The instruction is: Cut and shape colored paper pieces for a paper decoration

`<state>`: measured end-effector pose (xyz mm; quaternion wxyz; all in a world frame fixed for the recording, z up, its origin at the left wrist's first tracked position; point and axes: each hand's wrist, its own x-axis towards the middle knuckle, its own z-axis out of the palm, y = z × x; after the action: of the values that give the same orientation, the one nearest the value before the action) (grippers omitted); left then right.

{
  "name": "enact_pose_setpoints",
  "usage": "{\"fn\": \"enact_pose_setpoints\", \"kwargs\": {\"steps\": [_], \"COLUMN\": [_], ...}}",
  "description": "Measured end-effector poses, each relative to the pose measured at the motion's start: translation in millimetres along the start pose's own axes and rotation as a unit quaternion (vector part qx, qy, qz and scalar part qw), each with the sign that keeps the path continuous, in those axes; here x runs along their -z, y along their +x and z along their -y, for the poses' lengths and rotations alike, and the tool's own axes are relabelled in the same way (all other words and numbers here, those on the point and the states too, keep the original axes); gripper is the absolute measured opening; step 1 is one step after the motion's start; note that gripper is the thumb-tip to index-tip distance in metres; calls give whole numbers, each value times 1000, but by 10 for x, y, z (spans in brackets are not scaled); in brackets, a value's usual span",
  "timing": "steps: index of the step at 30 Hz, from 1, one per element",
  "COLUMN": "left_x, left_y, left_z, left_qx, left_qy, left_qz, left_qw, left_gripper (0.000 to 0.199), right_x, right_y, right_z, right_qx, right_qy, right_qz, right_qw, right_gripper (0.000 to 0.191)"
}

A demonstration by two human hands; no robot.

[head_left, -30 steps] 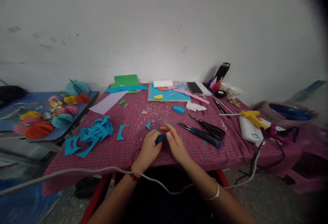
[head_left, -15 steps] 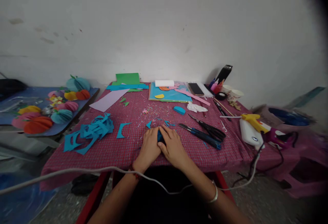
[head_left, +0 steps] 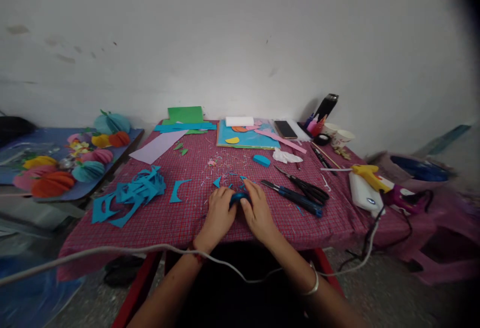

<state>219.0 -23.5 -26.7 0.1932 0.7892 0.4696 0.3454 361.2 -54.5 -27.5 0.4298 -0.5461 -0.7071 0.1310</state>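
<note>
A small stack of folded blue paper (head_left: 240,198) with a curved upper edge lies between my two hands at the table's near side. My left hand (head_left: 220,210) closes around its left end, fingers partly hidden. At the other end, my right hand (head_left: 259,214) has its thumb and fingers around the paper. Small blue paper scraps (head_left: 217,182) lie just beyond my hands. A half-round blue paper stack (head_left: 261,160) sits farther back. To the right are black-handled scissors (head_left: 307,188) and a blue-handled cutter (head_left: 296,200).
Blue paper offcuts (head_left: 135,190) are heaped at left. Finished paper pumpkins (head_left: 54,183) stand on a side table. Colored sheets (head_left: 185,114) and a phone (head_left: 285,129) lie at the back. A yellow glue gun (head_left: 369,175) rests at right. A white cable (head_left: 165,249) crosses in front.
My hands have moved slightly apart, the right one shifting right. More of the blue paper's curved edge shows between them.
</note>
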Motion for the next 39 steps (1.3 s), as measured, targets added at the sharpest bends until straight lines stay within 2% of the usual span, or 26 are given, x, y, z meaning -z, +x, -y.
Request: {"fn": "enact_pose_setpoints", "kwargs": {"steps": [2,4,5,6,9,10,11,12,14,16,20,22,23,25,28,30,34,39], "left_x": [46,96,124,154,256,294,334,376,465,560,722,752,751,725,673,652,608,445], "left_y": [27,71,100,134,258,303,349,396,498,619,903,1015,1049,1069,1011,959,887,752], "left_z": [-16,-31,-43,-58,-129,-153,-171,-179,-152,-63,199,297,329,359,350,331,319,286], "left_qx": [21,80,122,165,252,262,264,260,239,214,113,59,43,39,53,59,47,-75], "left_qy": [-67,-208,-303,-403,-630,-667,-688,-696,-689,-654,-479,-367,-326,-281,-252,-231,-151,-67], "left_qz": [-17,-36,-39,-36,-6,5,13,19,33,54,110,89,66,23,-13,-32,-86,-110], "left_qw": [997,974,944,899,734,697,676,669,683,724,863,924,942,959,966,971,984,989], "left_gripper": [9,6,5,5,19,21,23,23,22,22,20,20,19,19,19,19,18,9], "right_x": [6,32,52,74,128,136,137,130,99,53,-34,-74,-95,-142,-220,-268,-316,-313], "right_y": [6,41,74,119,324,411,503,599,790,966,1223,1289,1307,1318,1285,1250,1200,1206], "right_z": [-30,-26,-9,17,131,172,208,239,279,293,276,244,220,155,42,-18,-72,-123], "right_qx": [-27,-66,-87,-105,-126,-121,-114,-106,-92,-82,-50,-28,-20,-19,-35,-40,-48,-69], "right_qy": [93,204,261,314,426,443,451,447,423,385,239,154,131,153,268,292,248,238], "right_qz": [-42,-64,-65,-59,-2,21,40,54,67,65,19,-6,-13,1,64,81,43,2], "right_qw": [994,975,959,942,896,888,885,886,899,917,970,988,991,988,961,952,967,969], "right_gripper": [44,40,38,37,35,35,35,34,28,21,16,16,16,13,14,17,19,14]}}
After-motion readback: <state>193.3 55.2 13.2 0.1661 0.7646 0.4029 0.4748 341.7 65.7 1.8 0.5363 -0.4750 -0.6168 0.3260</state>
